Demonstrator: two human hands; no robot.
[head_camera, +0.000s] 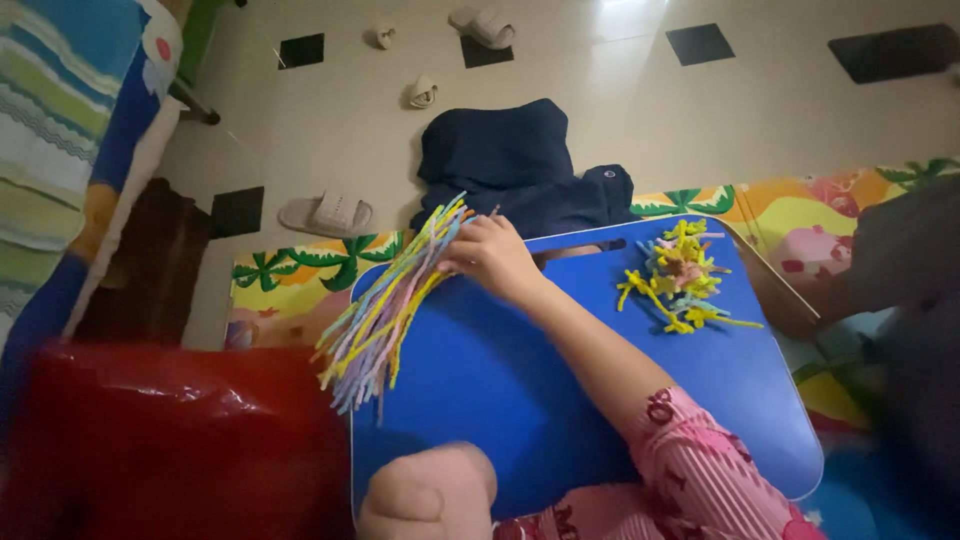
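Right hand (492, 255), frame centre, fingers curled & pinching the top ends of a bundle of pastel pipe cleaners (385, 310) that fans down-left past the edge of the blue lap table (560, 400). Left hand (428, 497) at bottom centre, looks balled into a fist, holding nothing visible. Tangle of yellow pipe cleaners (680, 278) on table upper right, well apart from hand. Red bag (170, 440) lower left, just beside bundle. Navy cloth (510, 165) behind table; slipper (327, 214) on floor upper left.
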